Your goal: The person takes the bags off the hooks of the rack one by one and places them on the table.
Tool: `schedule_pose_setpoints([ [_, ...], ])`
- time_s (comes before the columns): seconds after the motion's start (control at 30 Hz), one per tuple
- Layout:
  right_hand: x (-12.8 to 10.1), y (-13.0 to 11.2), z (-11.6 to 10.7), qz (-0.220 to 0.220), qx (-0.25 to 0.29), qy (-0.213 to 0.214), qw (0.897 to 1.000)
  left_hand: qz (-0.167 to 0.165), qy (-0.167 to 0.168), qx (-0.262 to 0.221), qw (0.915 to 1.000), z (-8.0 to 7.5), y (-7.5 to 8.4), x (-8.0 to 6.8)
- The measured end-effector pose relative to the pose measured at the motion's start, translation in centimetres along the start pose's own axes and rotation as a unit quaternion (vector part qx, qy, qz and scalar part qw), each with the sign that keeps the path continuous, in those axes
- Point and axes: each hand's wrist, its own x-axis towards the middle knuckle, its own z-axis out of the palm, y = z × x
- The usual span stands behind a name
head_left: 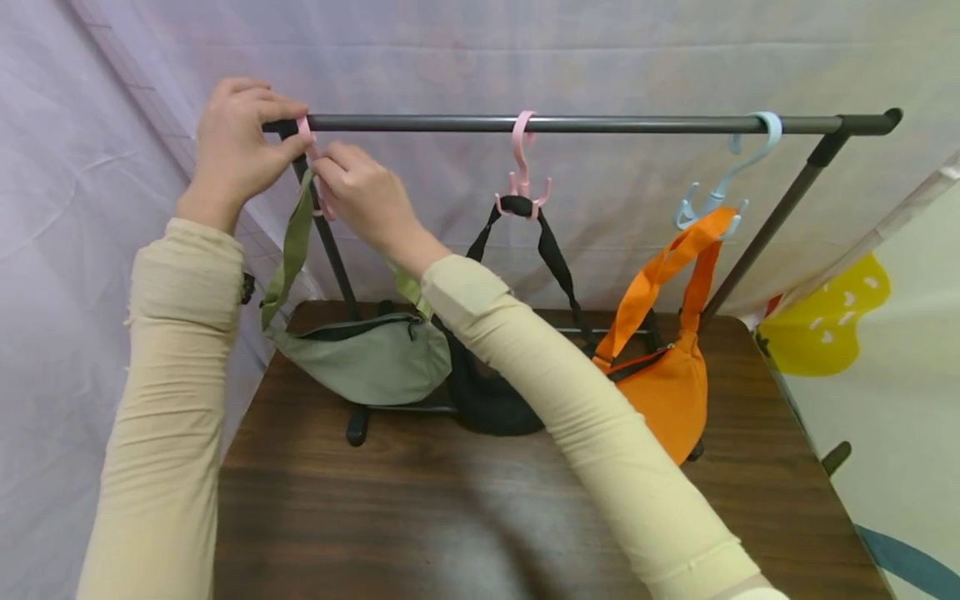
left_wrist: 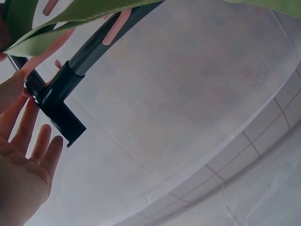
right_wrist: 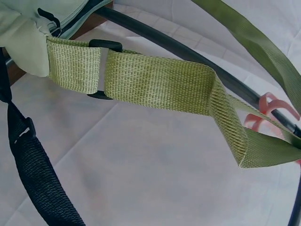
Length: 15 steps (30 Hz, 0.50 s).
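My left hand is at the left end of the dark rail, its thumb and forefinger pinching a pink hook hanger where it goes over the bar. Just below, my right hand grips the green strap of a grey-green waist bag beside that hanger's prongs. The bag hangs beneath with its zip partly open. In the right wrist view the strap is folded over near the prongs. My right fingertips are mostly hidden behind the strap in the left wrist view.
A black bag hangs mid-rail from another pink hook hanger. Farther right, an orange bag hangs from a light-blue hook hanger. The rack stands on a brown wooden table, with white fabric behind.
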Motion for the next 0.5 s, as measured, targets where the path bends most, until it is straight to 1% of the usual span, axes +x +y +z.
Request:
schedule_pose_setpoints([
  [0.07,0.0,-0.1,-0.2,-0.008,-0.004,0.007,1.0,0.002,-0.003,0.0,1.0,0.0,0.1,0.1],
  [0.13,-0.1,-0.2,-0.5,-0.005,0.0,0.012,1.0,0.003,-0.006,0.0,1.0,0.0,0.2,0.2],
  [0.4,-0.6,-0.1,-2.0,0.031,0.051,0.027,0.998,-0.014,-0.008,-0.02,0.9997,0.4,0.2,0.4],
  [0.5,-0.8,-0.1,-2.6,0.043,0.065,0.034,0.996,-0.016,-0.008,-0.018,0.9997,0.6,0.2,0.4],
])
